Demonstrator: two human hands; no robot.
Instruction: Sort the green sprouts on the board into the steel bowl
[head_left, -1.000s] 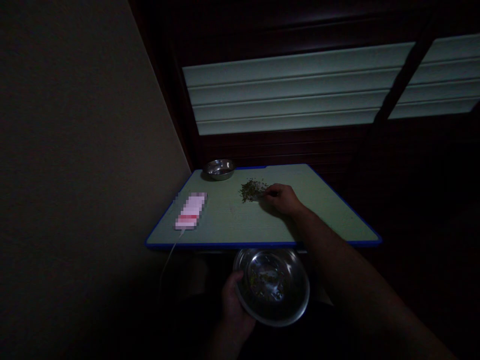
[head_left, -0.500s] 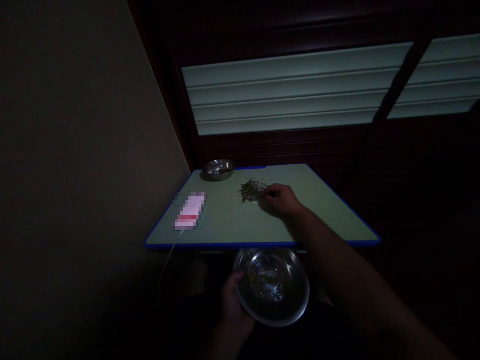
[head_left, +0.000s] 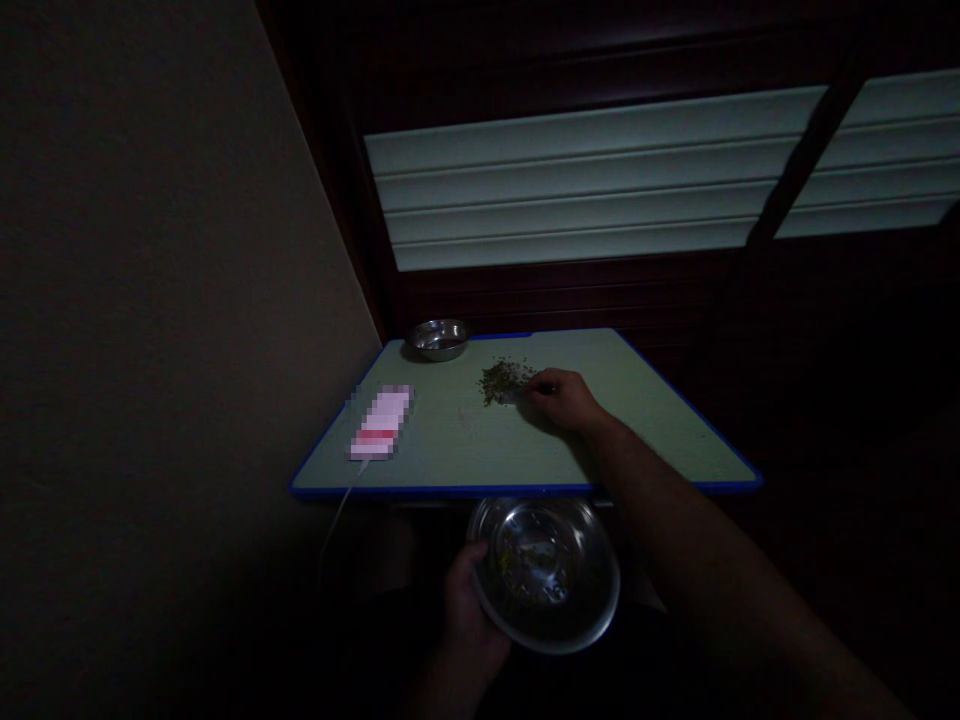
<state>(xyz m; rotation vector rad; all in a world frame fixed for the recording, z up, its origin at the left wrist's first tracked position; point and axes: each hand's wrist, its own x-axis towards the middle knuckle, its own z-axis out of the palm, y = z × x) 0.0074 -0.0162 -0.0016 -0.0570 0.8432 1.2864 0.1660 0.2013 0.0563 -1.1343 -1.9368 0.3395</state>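
My left hand grips the left rim of a shiny metal bowl, thumb over the edge. The bowl is tilted below the table's front edge, with some greenish bits scattered inside. Over the table my right hand is closed, its fingertips at the right side of a small pile of dark green-brown bits. Something small may be pinched there, but the dim light hides what it is. The pile lies loosely spread on the pale green tabletop.
A second, smaller metal bowl stands at the table's back left corner. Nearer on the left lies a lit phone, its white cable hanging over the front edge. A wall borders the left; a dark wooden panel with pale slats stands behind.
Almost nothing differs. A pale patch by my right fingertips, at the pile's lower edge, looks smaller now. The bowl and left hand have stayed in place.
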